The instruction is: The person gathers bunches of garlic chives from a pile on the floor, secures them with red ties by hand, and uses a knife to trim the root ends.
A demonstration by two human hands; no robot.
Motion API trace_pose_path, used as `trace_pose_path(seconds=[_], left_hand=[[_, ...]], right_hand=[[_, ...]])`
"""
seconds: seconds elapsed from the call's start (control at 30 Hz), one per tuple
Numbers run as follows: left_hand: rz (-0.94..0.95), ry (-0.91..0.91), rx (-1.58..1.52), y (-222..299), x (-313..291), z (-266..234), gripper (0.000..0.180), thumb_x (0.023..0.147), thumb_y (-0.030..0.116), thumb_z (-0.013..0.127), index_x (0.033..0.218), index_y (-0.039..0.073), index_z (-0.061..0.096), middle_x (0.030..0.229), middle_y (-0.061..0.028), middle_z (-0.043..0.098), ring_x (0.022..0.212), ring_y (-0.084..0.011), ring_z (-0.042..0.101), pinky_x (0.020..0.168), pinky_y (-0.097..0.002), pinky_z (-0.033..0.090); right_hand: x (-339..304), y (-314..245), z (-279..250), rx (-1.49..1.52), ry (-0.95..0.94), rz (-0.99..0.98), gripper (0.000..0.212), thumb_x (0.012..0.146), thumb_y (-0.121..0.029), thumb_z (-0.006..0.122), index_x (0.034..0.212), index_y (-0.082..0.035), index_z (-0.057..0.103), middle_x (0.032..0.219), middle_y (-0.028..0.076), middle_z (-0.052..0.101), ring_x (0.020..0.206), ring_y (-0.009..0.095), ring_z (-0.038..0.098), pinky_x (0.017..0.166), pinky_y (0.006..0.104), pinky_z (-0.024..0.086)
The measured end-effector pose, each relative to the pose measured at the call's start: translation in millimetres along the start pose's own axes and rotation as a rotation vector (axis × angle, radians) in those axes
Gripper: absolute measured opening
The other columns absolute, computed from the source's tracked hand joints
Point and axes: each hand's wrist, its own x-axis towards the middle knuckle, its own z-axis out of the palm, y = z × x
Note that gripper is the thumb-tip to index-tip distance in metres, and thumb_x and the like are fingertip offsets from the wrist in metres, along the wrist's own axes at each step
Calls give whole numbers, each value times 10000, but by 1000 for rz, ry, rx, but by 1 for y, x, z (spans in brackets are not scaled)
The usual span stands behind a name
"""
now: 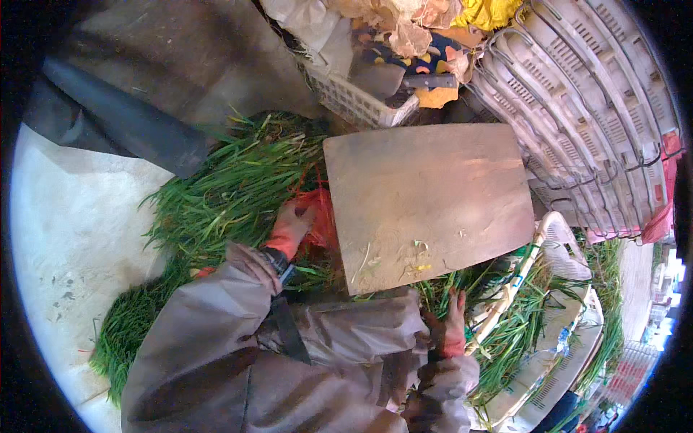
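A large bundle of long green leafy stalks (224, 180) lies at my left, its blades spread toward the pale floor. My left hand (299, 216) is at the right side of the bundle, its fingers curled into a clump of red strings (323, 224) beside the board. The fingertips are partly hidden there. A brown wooden board (433, 198) sits in front of me with a few leaf scraps on it. Below the board's near right corner, my right hand (455, 325) has its fingers stretched out, beside a white plastic basket (588, 325) with loose green stalks, and seems to hold nothing.
Stacked grey-white crates (577, 108) with metal handles rise at the far right. Behind the board stands a white crate (354, 97), with a knife (429, 81) and crumpled bags and cloth (411, 32) over it. A dark sheet (123, 115) covers the far left.
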Motion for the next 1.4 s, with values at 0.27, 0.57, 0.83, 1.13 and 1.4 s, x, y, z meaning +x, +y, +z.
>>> trace_pose_path(seconds=[0.27,0.57,0.83,1.13,1.4], left_hand=[[121,399,400,-11,47,64,482,661,519,694,848,75,675,802,-182,629,816,-377,610,717,-446,492],[-169,190,-464,8,8,28,124,787,186,644,839,74,658,650,-68,609,611,-225,595,596,-344,478],[-165,-141,-973,40,-31,-9,94,846,115,596,782,47,587,710,-16,589,570,-92,510,517,-257,412],[-175,-206,-1020,81,-64,-59,131,912,108,492,864,27,583,706,-19,582,501,-74,448,462,-224,369],[225,-306,-843,181,-97,-92,128,889,95,528,951,2,589,913,-84,652,702,-116,585,646,-243,477]], right_hand=[[-58,-26,12,106,65,62,290,865,-29,529,1151,-39,575,775,68,622,683,124,577,594,264,464],[-59,-37,19,185,52,231,270,857,-63,520,1109,-11,601,713,55,603,661,119,557,624,247,451],[-61,-40,21,201,10,130,281,886,-97,484,1132,-6,585,699,88,603,647,132,559,591,273,439],[-74,-67,11,113,5,183,269,922,-236,476,1055,-44,608,806,195,627,735,294,616,681,337,467],[-82,-73,9,131,69,225,279,918,-257,481,1061,-61,619,856,180,643,784,296,630,703,352,474]])
